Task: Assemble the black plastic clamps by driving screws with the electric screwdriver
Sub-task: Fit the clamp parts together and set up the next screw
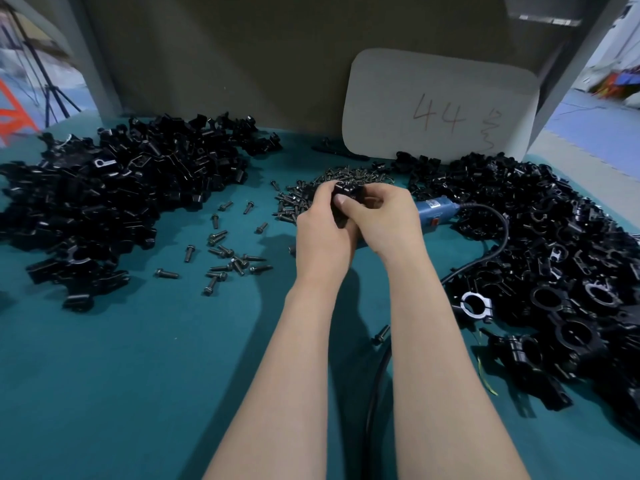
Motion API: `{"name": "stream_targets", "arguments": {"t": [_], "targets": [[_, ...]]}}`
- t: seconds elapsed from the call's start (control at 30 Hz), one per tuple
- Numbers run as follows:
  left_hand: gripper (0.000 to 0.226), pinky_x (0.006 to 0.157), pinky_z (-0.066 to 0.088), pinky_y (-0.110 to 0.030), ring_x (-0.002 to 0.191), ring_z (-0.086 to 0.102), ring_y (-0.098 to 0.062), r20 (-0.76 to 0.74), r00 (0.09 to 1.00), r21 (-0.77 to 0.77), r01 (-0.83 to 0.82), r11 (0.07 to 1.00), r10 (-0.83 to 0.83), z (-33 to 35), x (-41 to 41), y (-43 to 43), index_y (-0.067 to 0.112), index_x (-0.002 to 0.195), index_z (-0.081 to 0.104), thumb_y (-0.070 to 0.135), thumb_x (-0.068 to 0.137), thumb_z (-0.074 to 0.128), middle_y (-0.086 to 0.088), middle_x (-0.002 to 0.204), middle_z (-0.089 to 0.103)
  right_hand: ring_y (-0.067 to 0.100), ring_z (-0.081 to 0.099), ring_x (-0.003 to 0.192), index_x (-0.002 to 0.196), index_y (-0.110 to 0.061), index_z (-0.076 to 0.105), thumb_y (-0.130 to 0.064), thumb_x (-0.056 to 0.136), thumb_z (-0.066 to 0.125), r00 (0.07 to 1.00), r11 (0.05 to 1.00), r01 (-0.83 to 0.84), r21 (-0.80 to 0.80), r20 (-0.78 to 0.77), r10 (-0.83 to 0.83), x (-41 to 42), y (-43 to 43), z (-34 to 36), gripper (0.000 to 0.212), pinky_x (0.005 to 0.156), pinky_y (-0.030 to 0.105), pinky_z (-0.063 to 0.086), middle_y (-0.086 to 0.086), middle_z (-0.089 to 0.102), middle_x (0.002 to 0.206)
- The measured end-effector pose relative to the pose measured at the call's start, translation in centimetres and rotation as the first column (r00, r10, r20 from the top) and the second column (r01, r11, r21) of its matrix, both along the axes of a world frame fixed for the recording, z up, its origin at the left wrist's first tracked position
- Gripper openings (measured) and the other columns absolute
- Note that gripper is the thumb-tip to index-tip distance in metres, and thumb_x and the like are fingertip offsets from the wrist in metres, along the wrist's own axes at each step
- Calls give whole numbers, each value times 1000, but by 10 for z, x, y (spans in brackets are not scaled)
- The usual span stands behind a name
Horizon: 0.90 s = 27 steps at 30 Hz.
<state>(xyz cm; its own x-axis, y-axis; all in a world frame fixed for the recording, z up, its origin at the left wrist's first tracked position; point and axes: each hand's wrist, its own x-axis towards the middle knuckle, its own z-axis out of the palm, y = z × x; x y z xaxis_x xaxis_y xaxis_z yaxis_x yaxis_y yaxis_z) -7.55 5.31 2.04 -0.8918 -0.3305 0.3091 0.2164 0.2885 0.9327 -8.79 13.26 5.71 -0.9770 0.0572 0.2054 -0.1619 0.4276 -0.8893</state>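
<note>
Both my hands meet over the middle of the teal table [138, 358]. My left hand [320, 230] and my right hand [384, 220] together grip one black plastic clamp [346, 195], which is mostly hidden by my fingers. Just behind it lies a pile of dark screws [332, 178]. The blue electric screwdriver [438, 209] lies on the table right of my right hand, its black cable [498, 244] curving toward me. No hand touches the screwdriver.
A big heap of black clamp parts [114, 192] fills the left side, another heap of clamps [554, 265] the right. Loose screws [228, 258] are scattered left of my arms. A white card marked 44 [440, 105] leans at the back.
</note>
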Motion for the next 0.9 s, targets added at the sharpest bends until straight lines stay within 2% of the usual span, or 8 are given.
{"name": "stream_targets", "arguments": {"t": [0.13,0.27,0.37,0.47,0.53,0.63,0.77,0.9], "targets": [[36,62,45,-6,77,61,-2,-10,1000,-2,-8,1000,8,1,0,2,14,126,57,14,91,60,0,96,69,5,57,70,82,-23,65,-29,83,70,999,999,11,35,-33,-10,0,0,1,8,61,18,42,-15,61,70],[40,77,53,-27,89,65,-16,-17,1000,-27,9,1000,-10,0,2,6,14,131,53,13,92,59,-3,103,69,12,60,73,83,-16,68,-29,83,71,1000,999,5,43,0,-5,-1,1,1,13,65,26,48,-6,64,72],[36,72,51,-20,85,64,-11,-29,999,-11,28,1000,-28,1,2,5,19,125,57,14,90,62,2,99,69,23,62,78,81,-10,67,-27,83,71,1000,1000,-1,9,-16,1,-1,3,0,18,70,34,51,5,67,76],[31,61,46,-8,77,62,3,-37,996,33,77,997,-76,2,0,2,31,107,59,10,85,64,15,88,66,19,59,74,78,-13,66,-28,82,72,998,1000,-7,19,-57,8,1,7,2,16,64,28,44,0,64,71],[36,60,47,-9,70,59,9,-42,993,66,114,991,-111,3,-1,-1,37,98,52,6,82,62,19,82,62,16,58,74,79,-14,67,-28,81,72,997,999,-22,46,-68,26,2,7,4,15,63,25,42,-4,63,71],[37,68,51,-17,70,59,7,-43,986,126,164,978,-160,4,-4,-4,31,103,50,2,83,61,17,84,62,10,57,73,82,-18,68,-29,81,71,995,994,-45,95,-86,53,4,6,7,12,59,17,40,-8,63,73],[35,75,48,-11,88,63,2,-43,980,177,197,964,-192,7,-5,-3,25,113,58,3,86,64,18,94,65,2,48,62,71,-24,60,-28,82,70,993,984,-51,172,-99,69,4,4,9,15,50,7,36,-11,53,61],[25,72,53,-20,84,64,-7,-35,985,206,172,963,-168,6,-4,-2,28,99,59,6,87,62,11,88,67,5,50,64,76,-23,65,-26,84,69,991,974,-118,192,-33,127,4,4,11,9,50,9,36,-8,57,66]]}}
